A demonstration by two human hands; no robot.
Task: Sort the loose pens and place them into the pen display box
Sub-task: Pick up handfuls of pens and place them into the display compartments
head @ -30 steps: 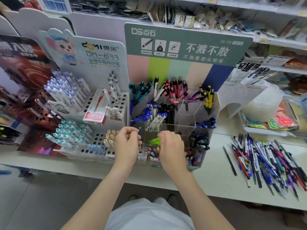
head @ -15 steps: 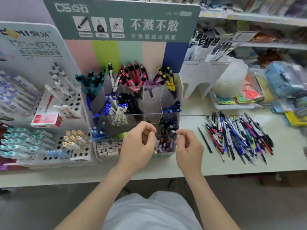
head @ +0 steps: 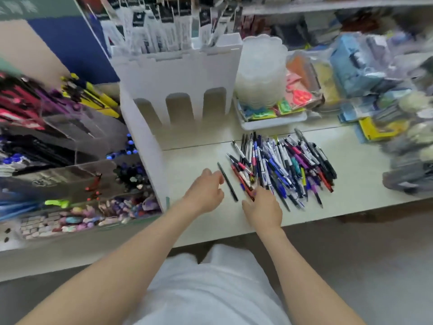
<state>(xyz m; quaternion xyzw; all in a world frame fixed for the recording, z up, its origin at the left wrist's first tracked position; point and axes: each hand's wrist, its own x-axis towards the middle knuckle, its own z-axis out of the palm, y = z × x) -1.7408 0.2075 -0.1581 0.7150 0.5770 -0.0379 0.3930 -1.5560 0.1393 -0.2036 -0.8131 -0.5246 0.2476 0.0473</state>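
Bench [head: 351, 165], pale, among crowded shop shelves [head: 328, 5]; labels [head: 166, 14] unreadable; left hand [head: 206, 193] relaxed, empty; right hand [head: 263, 208] on heaped multicoloured pens [head: 288, 165], grip unclear.

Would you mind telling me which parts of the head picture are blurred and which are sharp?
Head view: the pen display box and the packaged goods at the edges are smeared; the loose pens, left hand and right hand look fairly sharp.

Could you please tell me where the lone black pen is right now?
Head view, centre: the black pen lies on the counter between the left hand and the pen pile.
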